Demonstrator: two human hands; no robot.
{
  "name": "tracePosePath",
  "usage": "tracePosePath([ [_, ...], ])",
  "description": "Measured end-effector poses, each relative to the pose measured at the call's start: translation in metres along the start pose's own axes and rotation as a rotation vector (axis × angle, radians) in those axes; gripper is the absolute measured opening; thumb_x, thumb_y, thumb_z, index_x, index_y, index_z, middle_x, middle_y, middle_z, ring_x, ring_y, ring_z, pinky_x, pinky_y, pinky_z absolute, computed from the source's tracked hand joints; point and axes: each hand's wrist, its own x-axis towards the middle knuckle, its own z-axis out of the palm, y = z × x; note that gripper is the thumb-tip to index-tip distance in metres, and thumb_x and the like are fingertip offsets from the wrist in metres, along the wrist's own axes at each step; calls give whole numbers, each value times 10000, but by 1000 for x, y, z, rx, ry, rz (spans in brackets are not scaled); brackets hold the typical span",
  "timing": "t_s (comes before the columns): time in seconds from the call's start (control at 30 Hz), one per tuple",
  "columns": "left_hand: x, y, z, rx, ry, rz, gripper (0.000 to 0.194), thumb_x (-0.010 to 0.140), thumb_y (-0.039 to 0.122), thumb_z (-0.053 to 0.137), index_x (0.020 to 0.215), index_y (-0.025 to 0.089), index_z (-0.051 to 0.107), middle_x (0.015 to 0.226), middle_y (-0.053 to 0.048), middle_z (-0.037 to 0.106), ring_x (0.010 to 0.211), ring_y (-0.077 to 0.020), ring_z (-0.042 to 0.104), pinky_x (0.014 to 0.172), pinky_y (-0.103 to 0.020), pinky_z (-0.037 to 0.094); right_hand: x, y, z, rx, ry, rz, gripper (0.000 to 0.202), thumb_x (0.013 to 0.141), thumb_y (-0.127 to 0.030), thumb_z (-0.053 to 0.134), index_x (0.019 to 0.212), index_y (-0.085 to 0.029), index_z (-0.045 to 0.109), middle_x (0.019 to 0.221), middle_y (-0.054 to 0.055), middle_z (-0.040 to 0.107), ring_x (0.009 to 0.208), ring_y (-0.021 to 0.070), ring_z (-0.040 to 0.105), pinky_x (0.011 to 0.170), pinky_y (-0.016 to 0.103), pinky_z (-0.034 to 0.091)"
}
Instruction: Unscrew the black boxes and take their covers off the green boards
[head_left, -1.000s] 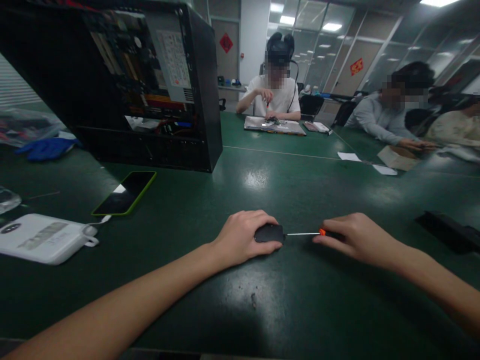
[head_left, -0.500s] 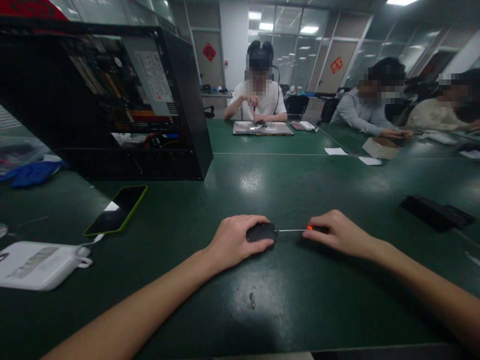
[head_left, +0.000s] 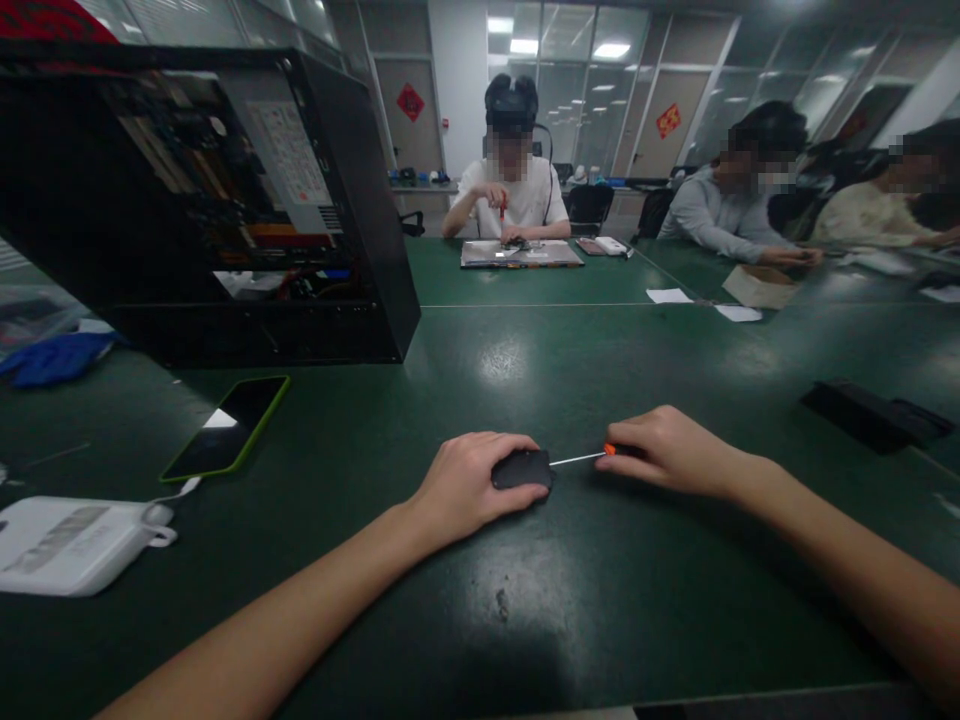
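My left hand is closed around a small black computer mouse on the green table, thumb along its near side and fingers over its far side. In my right hand is a screwdriver with an orange and black handle, mostly hidden by the fingers. Its thin metal shaft points left, and its tip meets the right end of the mouse. Whether the tip sits inside the mouse or only against it, I cannot tell.
An open black computer case stands at the left. Near it lie a phone with a green edge, a white power bank and a blue glove. A black object lies right. Across the table, a person works on a panel.
My right hand has moved slightly left and up, so the screwdriver shaft now slants up toward the handle. Less of the shaft shows. My left hand keeps its hold on the mouse.
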Motion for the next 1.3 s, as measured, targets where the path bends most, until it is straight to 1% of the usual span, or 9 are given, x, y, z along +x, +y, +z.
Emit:
tracePosePath([
  [0.17, 0, 2, -1, -9, 6, -5, 408, 888, 472, 776, 1207, 232, 691, 1172, -51, 772, 1041, -270, 736, 939, -410, 548, -1, -1, 21, 59, 4, 33, 479, 1064, -551, 417, 876, -171, 640, 755, 34, 681, 622, 134, 602, 612, 265, 373],
  [0.4, 0, 0, 2, -13, 37, 13, 406, 869, 442, 804, 1197, 230, 693, 1126, -37, 774, 998, -260, 737, 893, -392, 545, 19, -12, 26, 43, 10, 3, 498, 1066, -577, 389, 910, -172, 633, 787, 46, 684, 661, 158, 608, 622, 281, 343],
  [0.57, 0, -1, 2, -60, 49, 31, 437, 858, 424, 821, 1215, 206, 696, 1171, -62, 768, 1042, -260, 729, 953, -392, 545, 32, -20, 33, 70, 27, -18, 482, 1070, -574, 376, 918, -179, 607, 813, 46, 687, 676, 160, 602, 626, 280, 344],
  [0.73, 0, -1, -1, -117, 54, 21, 415, 840, 377, 839, 1187, 181, 721, 1189, -83, 761, 1073, -262, 718, 980, -393, 539, 25, -23, 39, 106, 60, -12, 457, 1077, -552, 380, 910, -182, 593, 802, 31, 666, 651, 142, 577, 612, 270, 350],
  [0.83, 0, -2, -8, -138, 45, 29, 415, 853, 374, 827, 1205, 182, 718, 1187, -75, 759, 1072, -252, 715, 968, -376, 533, 17, -21, 37, 64, 76, -37, 458, 1076, -542, 395, 898, -176, 607, 786, 23, 654, 639, 134, 569, 611, 269, 352],
  [1.03, -1, -10, -24, -165, -81, 39, 406, 852, 364, 814, 1215, 207, 722, 1143, -49, 769, 1007, -232, 729, 888, -334, 536, 4, -16, 27, 1, 135, -86, 410, 1071, -492, 451, 936, -163, 655, 782, 14, 649, 655, 121, 587, 628, 261, 372],
  [1.1, -1, -9, -19, -163, -49, 2, 400, 850, 369, 814, 1204, 204, 728, 1133, -47, 774, 996, -233, 732, 888, -340, 541, 3, -17, 25, -12, 147, -92, 401, 1072, -482, 456, 945, -164, 665, 783, 13, 650, 655, 119, 592, 626, 262, 374],
  [1.23, 2, -4, -5, -157, 112, -87, 432, 847, 354, 813, 1233, 186, 715, 1222, -76, 759, 1102, -259, 714, 1011, -392, 523, 3, -22, 26, -54, 168, -56, 408, 1076, -476, 443, 997, -160, 687, 807, 27, 675, 670, 135, 623, 626, 274, 382],
  [1.3, 2, -5, -5, -165, 108, -95, 496, 836, 345, 816, 1288, 184, 690, 1283, -84, 738, 1154, -267, 701, 1038, -397, 516, 3, -23, 27, -61, 176, -36, 409, 1076, -475, 443, 1024, -159, 698, 822, 35, 692, 679, 143, 642, 630, 278, 392],
])
